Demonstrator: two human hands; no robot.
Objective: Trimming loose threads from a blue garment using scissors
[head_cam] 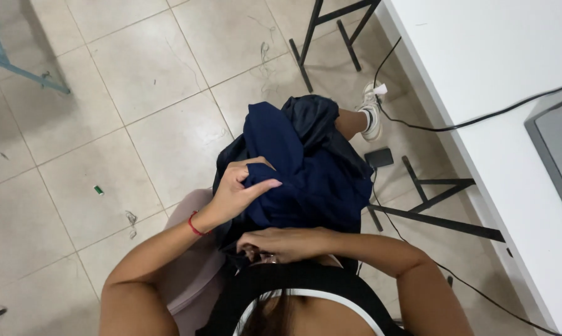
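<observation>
We look down on a dark navy blue cloth garment (pixel 299 168) bunched in the lap of a seated person. Our left hand (pixel 240 190) sits on its upper left fold, thumb and fingers (pixel 262 185) pressed together in a pinch on the fabric, a thin red band just behind at the wrist. Our right hand (pixel 281 244) lies below those fingers, close to the body, knuckles up and fingers curled under onto the garment's lower edge; whether they clamp the cloth we cannot tell. Beyond the fingertips, past the cloth, a white sneaker (pixel 372 112) rests on the beige tiled floor (pixel 138 93). To the right of both hands stands a white table (pixel 480 74), with black cables trailing beside it.
</observation>
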